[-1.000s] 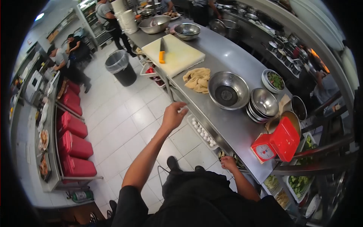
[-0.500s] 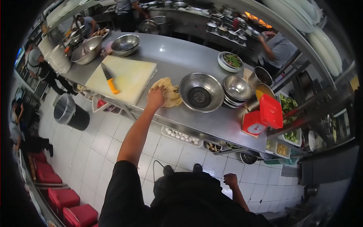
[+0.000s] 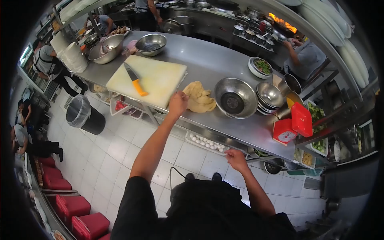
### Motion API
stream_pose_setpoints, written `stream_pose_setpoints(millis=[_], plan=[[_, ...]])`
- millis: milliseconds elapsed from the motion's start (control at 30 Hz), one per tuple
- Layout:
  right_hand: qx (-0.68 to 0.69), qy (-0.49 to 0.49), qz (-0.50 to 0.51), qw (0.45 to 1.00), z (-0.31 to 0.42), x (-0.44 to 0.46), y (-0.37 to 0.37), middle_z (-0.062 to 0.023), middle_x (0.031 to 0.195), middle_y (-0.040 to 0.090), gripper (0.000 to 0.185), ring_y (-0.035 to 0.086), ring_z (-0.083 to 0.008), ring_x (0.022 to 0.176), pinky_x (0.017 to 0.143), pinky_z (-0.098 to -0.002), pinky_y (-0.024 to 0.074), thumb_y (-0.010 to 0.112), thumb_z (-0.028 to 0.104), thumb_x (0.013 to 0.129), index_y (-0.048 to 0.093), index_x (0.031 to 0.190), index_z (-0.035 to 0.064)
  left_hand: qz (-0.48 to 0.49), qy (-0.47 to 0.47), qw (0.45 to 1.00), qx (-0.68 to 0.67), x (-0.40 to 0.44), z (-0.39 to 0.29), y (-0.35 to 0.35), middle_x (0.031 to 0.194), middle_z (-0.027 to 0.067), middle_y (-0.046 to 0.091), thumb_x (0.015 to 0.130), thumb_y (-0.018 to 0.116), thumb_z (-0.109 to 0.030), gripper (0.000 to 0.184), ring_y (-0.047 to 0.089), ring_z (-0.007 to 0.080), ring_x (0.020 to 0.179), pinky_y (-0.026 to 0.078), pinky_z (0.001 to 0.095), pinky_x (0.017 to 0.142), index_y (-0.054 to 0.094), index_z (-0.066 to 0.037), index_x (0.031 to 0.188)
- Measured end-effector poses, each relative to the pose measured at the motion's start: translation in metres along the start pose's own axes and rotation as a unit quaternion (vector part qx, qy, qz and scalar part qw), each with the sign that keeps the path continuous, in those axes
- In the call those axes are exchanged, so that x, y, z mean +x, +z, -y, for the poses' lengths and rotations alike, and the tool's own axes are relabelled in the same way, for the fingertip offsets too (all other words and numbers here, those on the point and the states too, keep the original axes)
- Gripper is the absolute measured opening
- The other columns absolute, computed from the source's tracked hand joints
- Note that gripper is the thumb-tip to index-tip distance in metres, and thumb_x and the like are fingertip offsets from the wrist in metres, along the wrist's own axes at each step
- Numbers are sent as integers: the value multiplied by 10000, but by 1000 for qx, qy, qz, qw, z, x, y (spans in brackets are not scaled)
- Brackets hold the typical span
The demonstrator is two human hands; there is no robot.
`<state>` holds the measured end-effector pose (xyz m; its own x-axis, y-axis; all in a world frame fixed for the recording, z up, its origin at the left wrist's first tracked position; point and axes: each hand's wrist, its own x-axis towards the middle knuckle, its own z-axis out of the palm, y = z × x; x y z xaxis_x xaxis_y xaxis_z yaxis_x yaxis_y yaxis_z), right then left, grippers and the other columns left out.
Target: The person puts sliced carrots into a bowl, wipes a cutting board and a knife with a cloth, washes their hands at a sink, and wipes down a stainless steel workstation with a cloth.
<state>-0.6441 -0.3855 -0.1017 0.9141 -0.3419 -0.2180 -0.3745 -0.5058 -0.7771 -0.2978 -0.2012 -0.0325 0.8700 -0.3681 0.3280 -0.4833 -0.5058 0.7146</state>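
Drawn back from the middle of the yellow cloth (image 3: 199, 98) to its left edge, the left grip (image 3: 178, 103) curls narrow, its hold impossible to tell; the cloth lies just right of it on the tabletop (image 3: 220, 60), seemingly neither folded nor lifted; the right grip (image 3: 237, 160), loosely curled, shows nothing in it

Commercial kitchen: stove flames (image 3: 283, 23), stacked bowls (image 3: 269, 94)
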Motion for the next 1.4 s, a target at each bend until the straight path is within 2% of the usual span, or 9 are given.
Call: stream_pose_setpoints(millis=[200, 400, 500, 600, 800, 933, 1100, 1167, 1400], plan=[[-7, -127, -79, 989, 170, 82, 8, -190, 1063, 663, 374, 640, -366, 973, 844, -428, 503, 697, 142, 799, 635, 1150, 27, -11, 26, 991, -133, -22, -60, -46, 868, 203, 622, 909, 628, -124, 132, 607, 409, 843, 481, 452, 745, 563, -10, 921], [33, -283, -254, 924, 252, 88, 8, -151, 1029, 671, 527, 646, -283, 913, 840, -363, 506, 709, 58, 793, 536, 1289, 16, -36, 144, 972, -184, -42, -154, -91, 791, 184, 603, 921, 616, -102, 108, 601, 361, 699, 478, 415, 632, 552, -16, 930], [138, -234, -141, 952, 237, 70, -7, -122, 967, 675, 449, 632, -214, 852, 798, -335, 505, 691, 31, 803, 569, 1234, 2, 40, 82, 969, -231, -57, -191, -102, 739, 175, 587, 913, 633, -117, 132, 588, 315, 621, 466, 395, 583, 549, -16, 922], [204, -157, -50, 965, 225, 17, -38, -93, 952, 690, 339, 635, -153, 885, 801, -313, 502, 696, 22, 820, 616, 1147, -8, 81, 160, 960, -216, -75, -212, -94, 688, 96, 606, 929, 639, -153, 152, 584, 141, 582, 461, 307, 546, 559, -25, 936], [363, -90, 33, 927, 140, -91, -98, -16, 983, 660, 321, 598, -83, 870, 762, -263, 484, 724, 27, 833, 620, 1136, 20, 270, 140, 912, -275, -134, -276, -47, 722, 98, 619, 893, 688, -153, 167, 610, 169, 649, 484, 314, 603, 572, -34, 907], [370, -42, -60, 926, 63, -183, -151, 7, 930, 637, 223, 588, -84, 844, 794, -264, 487, 739, 43, 829, 601, 1003, 19, 441, 171, 848, -240, -191, -337, 13, 817, 109, 653, 774, 809, -229, 322, 638, 203, 735, 502, 341, 669, 596, -32, 914], [312, -7, -209, 927, -38, -301, -212, -20, 836, 611, 161, 559, -72, 754, 649, -256, 484, 698, 23, 840, 590, 958, 12, 572, 386, 722, -48, -263, -403, 108, 953, 181, 661, 691, 825, -246, 430, 623, 376, 909, 488, 443, 785, 655, -34, 1024], [237, 25, -281, 930, -57, -344, -232, -44, 840, 647, 161, 600, -106, 770, 682, -268, 488, 666, 3, 833, 613, 985, 5, 580, 386, 717, -17, -292, -425, 149, 852, 171, 660, 741, 784, -239, 255, 639, 376, 829, 491, 466, 748, 687, -36, 862], [25, 86, -483, 871, -134, -445, -283, -143, 896, 687, 262, 659, -238, 802, 757, -339, 513, 556, 40, 836, 655, 1077, 16, 614, 362, 698, -69, -350, -564, 220, 778, 117, 622, 803, 755, -196, 209, 613, 313, 739, 477, 367, 716, 702, -19, 901]])
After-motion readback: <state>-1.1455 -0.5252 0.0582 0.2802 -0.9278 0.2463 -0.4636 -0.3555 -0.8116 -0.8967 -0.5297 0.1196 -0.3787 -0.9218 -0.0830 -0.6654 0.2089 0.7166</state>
